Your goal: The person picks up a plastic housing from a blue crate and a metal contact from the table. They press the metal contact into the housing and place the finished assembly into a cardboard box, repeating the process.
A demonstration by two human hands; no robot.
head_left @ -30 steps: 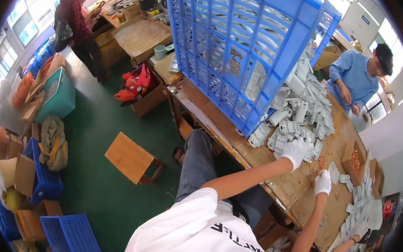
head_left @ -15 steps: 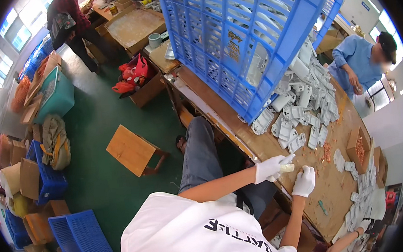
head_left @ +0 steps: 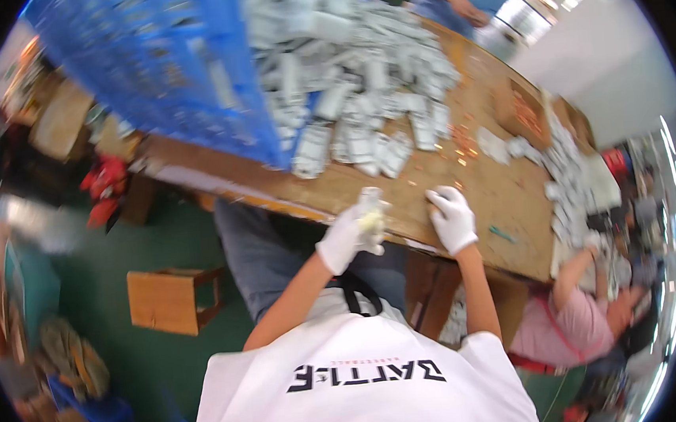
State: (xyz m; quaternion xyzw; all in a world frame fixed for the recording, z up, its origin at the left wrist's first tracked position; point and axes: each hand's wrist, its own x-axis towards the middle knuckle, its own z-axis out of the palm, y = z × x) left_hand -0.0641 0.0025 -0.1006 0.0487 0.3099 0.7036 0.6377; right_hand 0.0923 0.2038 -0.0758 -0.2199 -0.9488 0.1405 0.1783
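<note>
A blue crate (head_left: 160, 74) stands ahead and left of the gloved left hand (head_left: 346, 238), whose fingers close around a pale yellowish piece (head_left: 369, 223) above the table's near edge. White parts (head_left: 369, 97) are heaped ahead. Brown tabletop (head_left: 405, 210) spans between the hands. The gloved right hand (head_left: 455, 219) is curled, contents unclear; a green tool (head_left: 503, 234) lies to its right, on open tabletop.

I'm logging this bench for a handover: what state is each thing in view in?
Left hand: gloved, closed around a pale piece
Right hand: gloved, fingers curled; whether it holds anything is unclear
Pale parts: loose, heaped
Blue crate: on the table, blurred
Small carton: open, holding copper-coloured bits
Green item: lying flat
Wooden stool: unoccupied
</note>
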